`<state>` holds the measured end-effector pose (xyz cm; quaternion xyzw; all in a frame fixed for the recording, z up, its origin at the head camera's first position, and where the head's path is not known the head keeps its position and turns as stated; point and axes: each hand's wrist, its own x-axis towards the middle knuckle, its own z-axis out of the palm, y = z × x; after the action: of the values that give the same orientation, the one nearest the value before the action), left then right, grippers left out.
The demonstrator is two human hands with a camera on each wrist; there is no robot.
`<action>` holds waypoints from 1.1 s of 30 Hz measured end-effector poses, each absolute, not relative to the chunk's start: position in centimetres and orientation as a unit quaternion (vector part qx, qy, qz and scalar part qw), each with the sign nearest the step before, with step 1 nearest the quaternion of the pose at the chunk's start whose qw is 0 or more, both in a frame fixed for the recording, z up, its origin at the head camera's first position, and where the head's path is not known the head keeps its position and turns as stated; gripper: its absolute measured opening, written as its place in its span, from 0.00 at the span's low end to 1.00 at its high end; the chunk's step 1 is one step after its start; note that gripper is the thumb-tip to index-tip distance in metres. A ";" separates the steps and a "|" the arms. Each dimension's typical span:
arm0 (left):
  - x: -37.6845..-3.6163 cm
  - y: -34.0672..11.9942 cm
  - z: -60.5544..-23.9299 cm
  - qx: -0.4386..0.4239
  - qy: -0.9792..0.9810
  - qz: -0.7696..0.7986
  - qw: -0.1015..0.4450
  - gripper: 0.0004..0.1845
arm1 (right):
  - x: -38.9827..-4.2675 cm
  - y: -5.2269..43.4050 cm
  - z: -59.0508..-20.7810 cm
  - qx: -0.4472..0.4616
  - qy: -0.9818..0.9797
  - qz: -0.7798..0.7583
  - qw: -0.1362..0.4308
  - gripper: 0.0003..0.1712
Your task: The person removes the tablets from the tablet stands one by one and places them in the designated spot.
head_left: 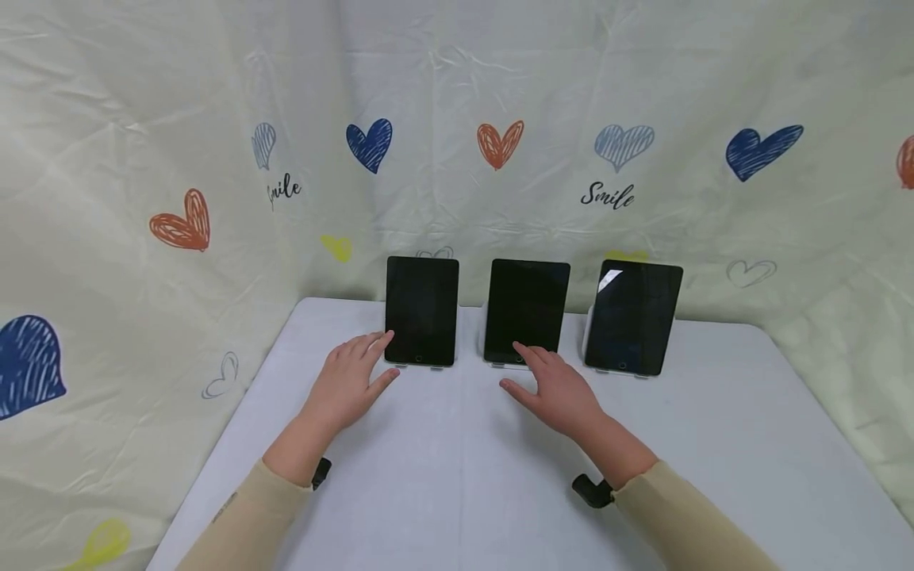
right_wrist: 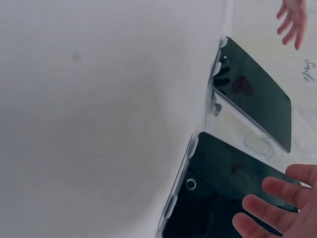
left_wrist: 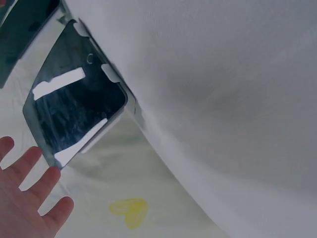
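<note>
Three dark tablets stand upright on small stands along the back of the white table. My left hand is flat and open, its fingertips at the lower left corner of the left tablet. My right hand is also open, its index fingertip at the bottom edge of the middle tablet. I cannot tell whether either finger touches. The right tablet stands apart, untouched. In the wrist views the straight fingers show beside the screens.
A cream cloth printed with hearts and the word "Smile" hangs behind and to both sides of the table. The table's front half lies bare beneath my forearms. A black wrist mount shows on the right sleeve.
</note>
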<state>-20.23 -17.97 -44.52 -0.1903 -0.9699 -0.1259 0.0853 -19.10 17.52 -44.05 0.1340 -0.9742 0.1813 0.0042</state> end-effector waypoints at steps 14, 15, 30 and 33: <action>-23.2 -19.2 -43.8 -0.146 -0.975 -0.154 0.065 0.38 | -22.9 13.4 -44.0 0.102 -0.960 0.261 -0.012 0.44; -23.4 -19.2 -43.8 -0.143 -0.975 -0.157 0.062 0.38 | -23.1 13.1 -44.0 0.100 -0.960 0.263 -0.012 0.43; -27.0 -19.3 -44.8 -0.094 -0.974 -0.204 0.028 0.38 | -26.7 9.3 -43.3 0.063 -0.949 0.306 -0.041 0.41; -27.8 -19.2 -44.7 -0.081 -0.973 -0.217 0.019 0.39 | -27.2 8.4 -42.8 0.056 -0.947 0.311 -0.054 0.43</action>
<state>-27.79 -19.20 -44.66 -0.0812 -0.9726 -0.2168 0.0193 -27.21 8.36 -42.77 0.0561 -0.9471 0.3114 -0.0537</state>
